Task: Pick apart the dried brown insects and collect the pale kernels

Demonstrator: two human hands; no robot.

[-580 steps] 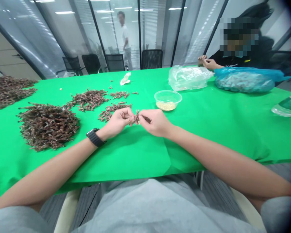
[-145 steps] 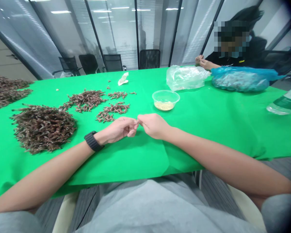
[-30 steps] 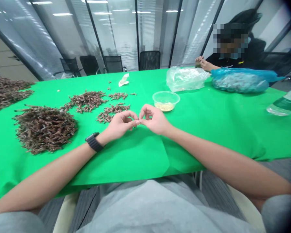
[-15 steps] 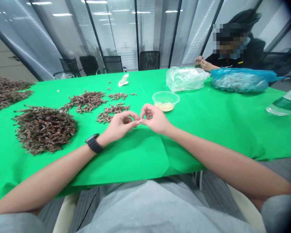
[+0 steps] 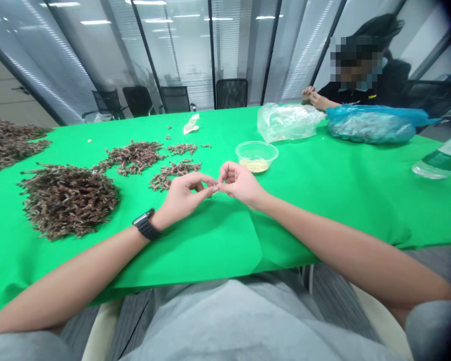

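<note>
Glass panels with blinds are lining the far side of the room. Green cloth is covering the long table in front of them. At far right, a co-worker in dark clothing is sitting at the table. A lumpy blue plastic bag is lying near that person, with a clear plastic bag just left of it. On the left, a heap of brown, twig-like stalks is resting at the near side, and smaller clusters are spreading beyond it. The left hand and right hand are meeting mid-table, thumbs and forefingers pinched together at the tips. Just beyond the right hand, a clear plastic bowl is holding pale grains. A black smartwatch is circling the left wrist. Between the touching fingertips, both hands are gripping a tiny piece, too small to identify.
</note>
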